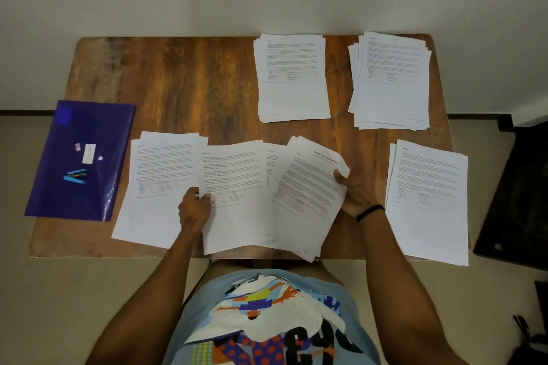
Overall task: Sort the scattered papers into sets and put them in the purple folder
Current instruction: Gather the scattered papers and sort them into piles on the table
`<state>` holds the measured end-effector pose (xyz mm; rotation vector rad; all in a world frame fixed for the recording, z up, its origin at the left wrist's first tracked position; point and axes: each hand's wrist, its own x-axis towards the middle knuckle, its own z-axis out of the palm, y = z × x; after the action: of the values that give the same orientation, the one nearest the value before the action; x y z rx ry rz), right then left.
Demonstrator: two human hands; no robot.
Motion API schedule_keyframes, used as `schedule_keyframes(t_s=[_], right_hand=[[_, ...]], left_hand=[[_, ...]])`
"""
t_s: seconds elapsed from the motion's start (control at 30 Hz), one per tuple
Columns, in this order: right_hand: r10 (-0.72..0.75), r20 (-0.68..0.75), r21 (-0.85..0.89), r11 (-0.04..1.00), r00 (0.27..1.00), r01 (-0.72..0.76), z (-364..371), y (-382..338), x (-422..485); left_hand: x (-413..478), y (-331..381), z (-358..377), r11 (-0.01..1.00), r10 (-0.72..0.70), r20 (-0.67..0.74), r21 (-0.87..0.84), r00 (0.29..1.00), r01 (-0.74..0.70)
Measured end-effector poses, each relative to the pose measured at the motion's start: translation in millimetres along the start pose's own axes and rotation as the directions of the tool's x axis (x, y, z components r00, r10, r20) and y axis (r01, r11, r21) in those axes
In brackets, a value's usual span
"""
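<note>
— What are the hands doing?

— The left hand (194, 209) pinches the left edge of the middle sheet (234, 216), thumb on top. The right hand (353, 192) grips the tilted bundle (308, 195) by its right edge, fingers under, thumb over. Both are over the near part of the counter (189, 77), with overlapping papers between them.

— And the purple folder?

— The purple folder (89, 133) lies flat at the counter's left end, beyond the left stack (154, 210), so it is well left of both hands. The left hand is nearer; the right would have to cross everything. Its long axis runs near to far, tipped slightly.

— Anything on it?

— A blue stapler (75, 176) and some small bits. I judge they must come off before it opens. Which edge opens I cannot tell.

— The rest?

— Three more piles sit apart: the far centre stack (292, 92), the far right stack (391, 98) and the near right stack (427, 216). Sorting looks unfinished.
</note>
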<state>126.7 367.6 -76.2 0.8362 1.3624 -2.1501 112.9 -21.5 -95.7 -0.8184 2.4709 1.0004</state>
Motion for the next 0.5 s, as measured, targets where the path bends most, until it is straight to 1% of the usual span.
schedule_keyframes(t_s=[0.03, 0.1, 0.13, 0.17, 0.2, 0.27, 0.37, 0.4, 0.43, 0.5], right_hand=[[-0.005, -0.022, 0.03, 1.0, 1.0, 0.006, -0.1, 5.5, -3.4], [-0.025, 0.006, 0.065, 0.998, 1.0, 0.025, -1.1, 20.2, -6.9], [-0.015, 0.015, 0.032, 0.999, 1.0, 0.014, -0.1, 28.0, -7.0], [0.027, 0.017, 0.001, 1.0, 0.999, -0.027, 2.4, 34.9, -6.2], [0.061, -0.005, -0.028, 0.998, 0.998, -0.061, 3.7, 42.3, -4.4], [0.071, -0.066, -0.063, 0.995, 0.995, -0.075, 5.5, 48.6, -3.3], [-0.031, -0.18, -0.052, 0.998, 0.983, 0.022, 3.6, 38.8, -8.4], [-0.067, -0.198, -0.044, 0.997, 0.978, 0.059, 2.4, 28.6, -13.4], [-0.098, -0.19, -0.051, 0.995, 0.977, 0.09, 0.7, 16.6, -19.0], [-0.112, -0.116, -0.07, 0.992, 0.987, 0.105, -5.9, -7.9, -29.6]], left_hand=[[-0.1, -0.3, -0.2, 1.0, 0.0, 0.003, -0.001, 1.0, 0.0], [0.4, -1.7, -0.5, 1.0, 0.004, 0.005, -0.003, 1.0, -0.004], [0.5, -2.1, -1.0, 1.0, 0.003, 0.004, -0.004, 1.0, -0.003], [0.6, -2.1, -1.6, 1.0, 0.002, 0.004, -0.003, 1.0, -0.002], [0.8, -2.2, -2.3, 1.0, 0.004, 0.007, 0.001, 1.0, -0.004], [1.8, -3.5, -3.3, 1.0, 0.015, 0.012, 0.003, 1.0, -0.015], [2.7, -4.7, -6.7, 1.0, 0.029, 0.013, -0.01, 1.0, -0.028], [3.4, -5.1, -7.8, 0.999, 0.029, 0.009, -0.013, 1.0, -0.029], [4.2, -5.7, -8.7, 0.999, 0.03, 0.006, -0.014, 1.0, -0.03], [5.0, -5.3, -9.2, 0.999, 0.037, 0.008, -0.019, 0.999, -0.037]])
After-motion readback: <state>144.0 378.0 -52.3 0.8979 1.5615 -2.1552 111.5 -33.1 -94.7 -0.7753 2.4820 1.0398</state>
